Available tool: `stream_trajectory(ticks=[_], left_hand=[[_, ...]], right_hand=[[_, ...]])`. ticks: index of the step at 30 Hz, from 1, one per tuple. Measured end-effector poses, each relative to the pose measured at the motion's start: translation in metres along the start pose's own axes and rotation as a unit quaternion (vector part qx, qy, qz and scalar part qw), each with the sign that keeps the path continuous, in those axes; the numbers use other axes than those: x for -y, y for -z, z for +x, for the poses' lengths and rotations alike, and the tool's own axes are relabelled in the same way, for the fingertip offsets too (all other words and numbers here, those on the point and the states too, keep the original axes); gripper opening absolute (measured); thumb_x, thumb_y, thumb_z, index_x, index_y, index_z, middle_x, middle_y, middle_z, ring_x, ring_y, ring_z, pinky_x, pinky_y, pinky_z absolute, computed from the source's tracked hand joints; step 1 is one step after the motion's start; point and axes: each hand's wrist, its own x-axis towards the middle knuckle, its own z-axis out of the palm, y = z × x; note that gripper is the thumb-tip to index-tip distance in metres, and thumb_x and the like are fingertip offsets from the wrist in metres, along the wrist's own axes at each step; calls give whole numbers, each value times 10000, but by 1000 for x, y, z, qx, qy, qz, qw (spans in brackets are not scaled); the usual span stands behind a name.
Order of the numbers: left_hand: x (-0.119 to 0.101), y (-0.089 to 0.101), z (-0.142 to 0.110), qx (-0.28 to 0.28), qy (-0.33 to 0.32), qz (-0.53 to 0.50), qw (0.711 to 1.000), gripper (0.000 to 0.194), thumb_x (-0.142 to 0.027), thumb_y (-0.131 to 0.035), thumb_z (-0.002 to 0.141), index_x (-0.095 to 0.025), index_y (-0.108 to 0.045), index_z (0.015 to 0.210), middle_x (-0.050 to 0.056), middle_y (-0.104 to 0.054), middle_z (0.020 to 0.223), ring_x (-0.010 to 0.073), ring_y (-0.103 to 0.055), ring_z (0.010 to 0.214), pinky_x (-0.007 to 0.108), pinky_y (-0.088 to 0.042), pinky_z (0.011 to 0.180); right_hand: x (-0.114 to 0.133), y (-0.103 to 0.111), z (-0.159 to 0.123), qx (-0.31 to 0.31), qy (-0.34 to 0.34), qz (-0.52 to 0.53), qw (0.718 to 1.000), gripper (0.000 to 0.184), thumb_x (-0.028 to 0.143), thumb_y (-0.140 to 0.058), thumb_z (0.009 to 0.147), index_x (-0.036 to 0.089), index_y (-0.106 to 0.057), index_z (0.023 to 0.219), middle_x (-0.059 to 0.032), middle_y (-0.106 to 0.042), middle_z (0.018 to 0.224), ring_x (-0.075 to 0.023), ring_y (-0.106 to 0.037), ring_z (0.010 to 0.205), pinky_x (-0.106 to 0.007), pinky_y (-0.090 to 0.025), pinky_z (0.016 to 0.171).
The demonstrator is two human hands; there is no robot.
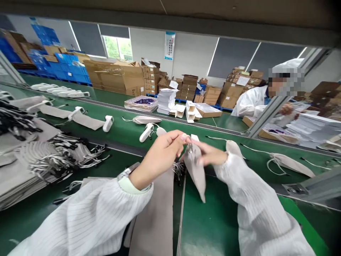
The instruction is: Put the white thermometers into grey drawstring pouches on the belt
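Note:
My left hand (pixel 160 156) and my right hand (pixel 209 153) meet above the green bench, both pinching the top of a grey drawstring pouch (pixel 196 170) that hangs down between them. A white device's end pokes out of the pouch mouth at my fingertips. Below my left forearm lies a flat stack of grey pouches (pixel 157 213). Both arms wear white striped sleeves.
A pile of empty grey pouches with black and white cords (pixel 39 156) lies at left. White devices (pixel 108 123) and filled pouches (pixel 289 161) rest on the green conveyor. A person in white (pixel 253 101) works across the belt. Cardboard boxes (pixel 117 76) and paper stacks (pixel 166 99) stand behind.

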Motion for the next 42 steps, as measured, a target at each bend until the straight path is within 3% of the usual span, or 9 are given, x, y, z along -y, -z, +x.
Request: stream_trajectory(ticks=[2,5,7,9,11,14,17,23,42], left_hand=[[0,5,0,19,-36,32,999,261,-287,-314,874,-152,-508,763,-44,-406,554,82,-410,503,177,-341,493],[1,20,-1,127,-65,222,964,215,-355,-453,816,-190,-532,930,8,-531,827,143,-508,773,233,-400,687],[8,31,0,218,8,392,894,482,-402,-607,697,-241,-450,1123,46,-494,1050,209,-484,934,281,-406,746],[20,35,4,290,123,509,801,682,-369,-714,578,-212,-423,1175,104,-480,1106,276,-494,948,326,-432,710],[36,32,9,325,178,550,748,633,-311,-740,552,-154,-492,1113,141,-531,1035,310,-536,875,349,-448,656],[53,14,10,321,127,550,760,478,-315,-671,656,-149,-517,1077,126,-559,986,289,-558,837,341,-448,657],[59,-11,2,277,69,561,777,470,-327,-518,794,-157,-375,1208,142,-483,1112,290,-519,915,371,-429,705],[55,-39,-11,148,-127,626,755,264,-7,-450,734,-115,-480,973,103,-504,980,266,-447,942,368,-380,741],[45,-34,-15,209,-57,638,739,190,55,-457,686,-77,-530,800,108,-553,818,219,-520,786,309,-417,660]], right_hand=[[4,-21,9,47,54,-20,997,459,361,-691,543,176,-528,931,-25,-588,926,-158,-551,835,-288,-419,752],[1,-8,10,-147,48,-100,983,352,366,-629,597,173,-532,874,-46,-583,915,-186,-549,846,-330,-420,764],[-12,29,-1,-383,-25,-221,896,414,381,-615,587,181,-517,935,-75,-565,949,-227,-537,875,-380,-409,771],[-30,72,-18,-543,-153,-347,749,506,414,-602,577,185,-491,1014,-124,-553,960,-288,-526,894,-434,-405,741],[-51,103,-38,-584,-283,-420,634,613,436,-603,563,178,-444,1097,-162,-569,890,-352,-521,882,-476,-401,680],[-76,115,-57,-539,-370,-483,582,640,430,-601,590,144,-436,1138,-232,-560,886,-405,-497,908,-504,-372,660],[-89,100,-47,-503,-359,-524,586,554,417,-494,715,158,-392,1195,-247,-495,1049,-376,-461,992,-509,-339,731],[-101,78,-9,-345,-328,-467,745,523,365,-538,717,231,-388,1199,-120,-557,985,-265,-516,932,-373,-378,758],[-108,96,-12,-531,-227,-111,808,601,256,-614,597,218,-400,1158,-34,-593,873,-186,-587,753,-340,-460,719]])
